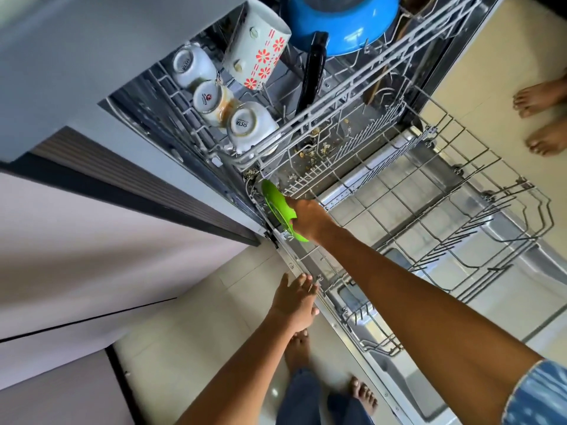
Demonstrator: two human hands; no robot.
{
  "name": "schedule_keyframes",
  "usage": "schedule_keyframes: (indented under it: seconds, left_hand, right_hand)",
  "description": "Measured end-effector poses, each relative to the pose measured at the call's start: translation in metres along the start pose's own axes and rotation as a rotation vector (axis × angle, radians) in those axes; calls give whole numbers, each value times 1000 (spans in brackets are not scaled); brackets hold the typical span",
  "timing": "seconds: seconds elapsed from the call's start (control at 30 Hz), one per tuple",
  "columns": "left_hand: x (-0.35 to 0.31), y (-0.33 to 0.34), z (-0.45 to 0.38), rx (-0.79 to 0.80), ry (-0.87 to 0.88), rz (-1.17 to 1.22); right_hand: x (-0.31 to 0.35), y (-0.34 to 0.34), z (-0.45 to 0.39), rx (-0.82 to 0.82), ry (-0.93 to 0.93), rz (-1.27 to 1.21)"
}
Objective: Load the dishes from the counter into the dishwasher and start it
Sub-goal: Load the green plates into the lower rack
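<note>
Right hand: the right hand [308,217] grips a green plate [280,207] on edge at the lower rack's [429,210] back-left corner.
Left hand: the left hand [296,302] has straight fingers touching the dishwasher door [383,378] edge, holding nothing.
Risk: the plate may miss the tines and tip over, or jam against the upper rack [322,115].

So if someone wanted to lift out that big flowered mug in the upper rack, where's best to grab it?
Around its body from above: the flowered mug sits upside down and tilted, base up. No handle shows, and cups crowd one side.
</note>
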State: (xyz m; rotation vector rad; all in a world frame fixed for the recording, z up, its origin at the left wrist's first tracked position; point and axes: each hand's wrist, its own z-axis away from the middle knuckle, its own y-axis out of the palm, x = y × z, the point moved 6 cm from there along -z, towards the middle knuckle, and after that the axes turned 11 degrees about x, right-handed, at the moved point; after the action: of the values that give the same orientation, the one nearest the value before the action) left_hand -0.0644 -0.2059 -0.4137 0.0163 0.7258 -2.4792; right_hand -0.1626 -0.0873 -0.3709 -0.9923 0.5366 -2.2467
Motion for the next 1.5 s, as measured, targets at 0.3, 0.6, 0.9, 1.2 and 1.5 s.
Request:
schedule_keyframes:
  seconds: [0.3,0.6,0.9,1.2,1.5]
  left_hand:
    - [20,-50,159,-446,-118,343]
    - [25,-12,550,-1121,-583,586]
    - [-83,185,767,-1481,-1299,711]
    - [-152,375,831,-1316,-1740,987]
    - [-161,474,835,-1071,-1673,994]
  right_hand:
    - [63,-21,167,-395,-216,-135]
    - [307,-28,403,-417,-833,-217]
    - [474,71,558,-78,-1349,-88]
    - [533,233,646,303,-1456,-58]
    - [540,314,691,413,-1546,85]
